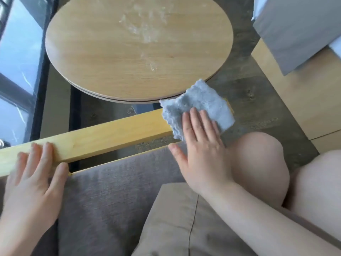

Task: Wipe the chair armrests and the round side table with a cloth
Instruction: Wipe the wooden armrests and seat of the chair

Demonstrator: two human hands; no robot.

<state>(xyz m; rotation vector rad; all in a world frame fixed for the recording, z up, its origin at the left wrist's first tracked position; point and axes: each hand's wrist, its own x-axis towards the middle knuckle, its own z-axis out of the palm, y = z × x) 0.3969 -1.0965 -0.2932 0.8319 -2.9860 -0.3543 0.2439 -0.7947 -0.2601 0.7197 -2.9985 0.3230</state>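
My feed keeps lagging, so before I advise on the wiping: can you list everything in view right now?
round side table: one, light wood, top centre, whitish smears on its surface
chair armrest: one, yellow wood, running from lower left towards centre
cloth: one, grey-blue, lying on the armrest's far end
seat cushion: one, grey-brown fabric, below the armrest
cushion: one, beige, bottom centre
floor: dark, mottled, beneath the table
window glass: dark-framed, left edge
left hand: resting flat on the armrest's near end
right hand: flat, fingers pressing on the cloth
bare knees: two, lower right
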